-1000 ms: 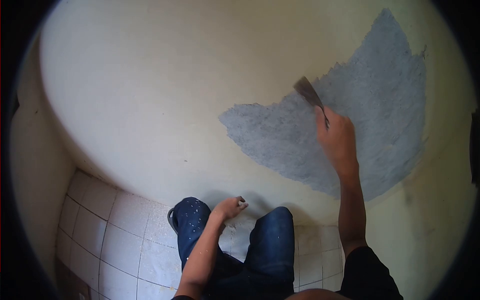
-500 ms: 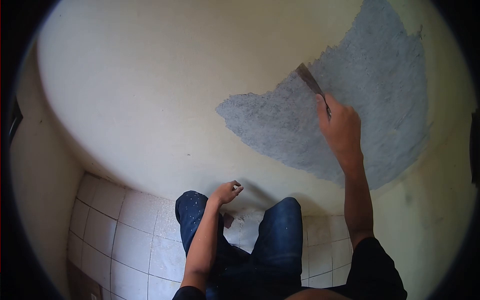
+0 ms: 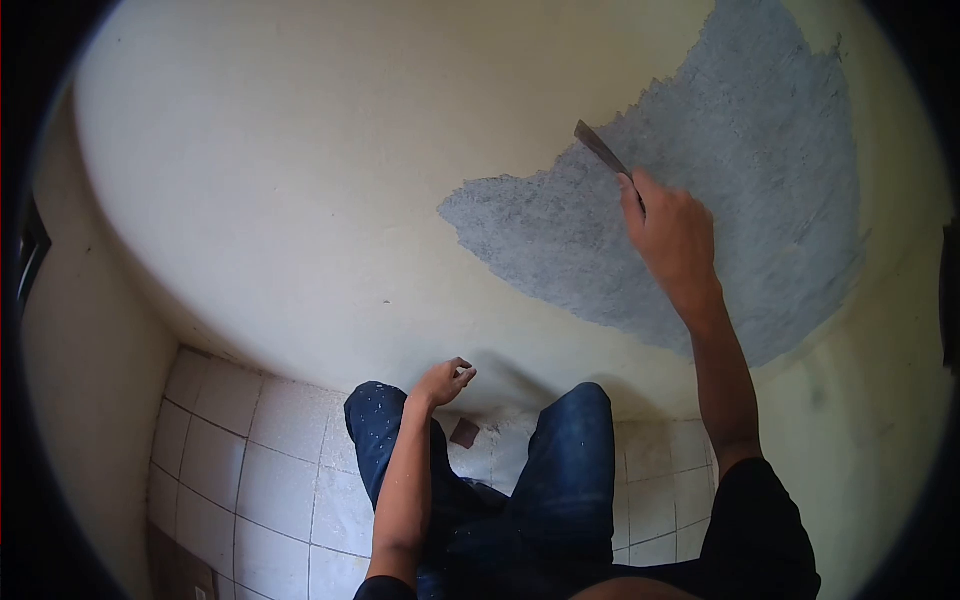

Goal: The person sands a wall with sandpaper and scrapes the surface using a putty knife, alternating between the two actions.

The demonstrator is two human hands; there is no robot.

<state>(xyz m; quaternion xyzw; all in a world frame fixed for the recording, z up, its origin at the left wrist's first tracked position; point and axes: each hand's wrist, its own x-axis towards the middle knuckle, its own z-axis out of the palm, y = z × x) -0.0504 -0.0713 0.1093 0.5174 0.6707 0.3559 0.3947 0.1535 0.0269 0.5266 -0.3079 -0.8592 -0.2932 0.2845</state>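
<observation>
My right hand point(image 3: 672, 235) is closed round the handle of a scraper point(image 3: 602, 150). The scraper's blade touches the wall at the upper edge of a rough grey patch point(image 3: 560, 225), where the cream paint point(image 3: 300, 180) begins. Low down, my left hand point(image 3: 443, 382) hangs near the wall just above my left knee, its fingers curled. Whether anything small lies between those fingers is too small to tell.
White floor tiles point(image 3: 282, 485) run along the foot of the wall. A small reddish-brown piece point(image 3: 464, 433) lies on the floor between my knees, beside pale debris. Side walls stand at left and right, with a dark object point(image 3: 33, 250) at the far left.
The scraper and my right hand have moved slightly left, and the blade is turned more edge-on. My left hand has shifted a little left, showing more of the reddish-brown piece.
</observation>
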